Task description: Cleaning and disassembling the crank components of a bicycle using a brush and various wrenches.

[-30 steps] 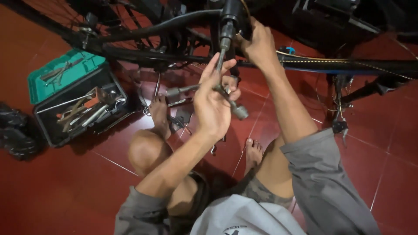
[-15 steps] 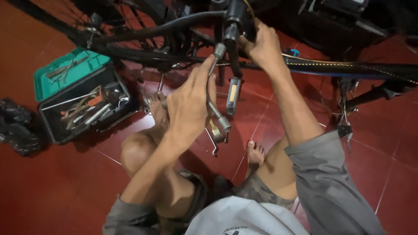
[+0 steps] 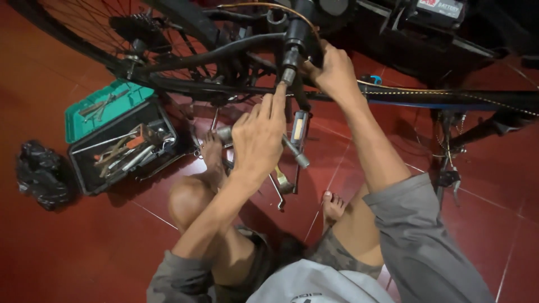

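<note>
**Hands at the crank of an upturned bicycle**

We are working at the black crank arm (image 3: 293,53), which is hanging down from the middle of the bicycle frame (image 3: 449,98) just above our knees. Our right hand (image 3: 337,70) is wrapping its grip around the crank from the far side and holding it firmly. Our left hand (image 3: 258,140) is closing its grip on a grey metal tool (image 3: 296,154) while its forefinger is stretching up to touch the silver fitting (image 3: 287,76) at the crank's lower end.

We are judging this to be a step of feeling or seating that fitting by finger. The tool is lying across the palm and is not engaging anything, so any move onto the fitting is calling for a steady right hand and a turn of the left wrist.

Room is tight here. The pedal (image 3: 299,128) is hanging just beside our left fingers, and tubes and the spoked wheel (image 3: 84,28) are crowding in above. Loose wrenches (image 3: 281,185) are lying on the red tile floor (image 3: 67,252) between our bare feet. Off to the left, the open green-lidded toolbox (image 3: 120,148) and a black bag (image 3: 39,174) are sitting well apart from us.
</note>
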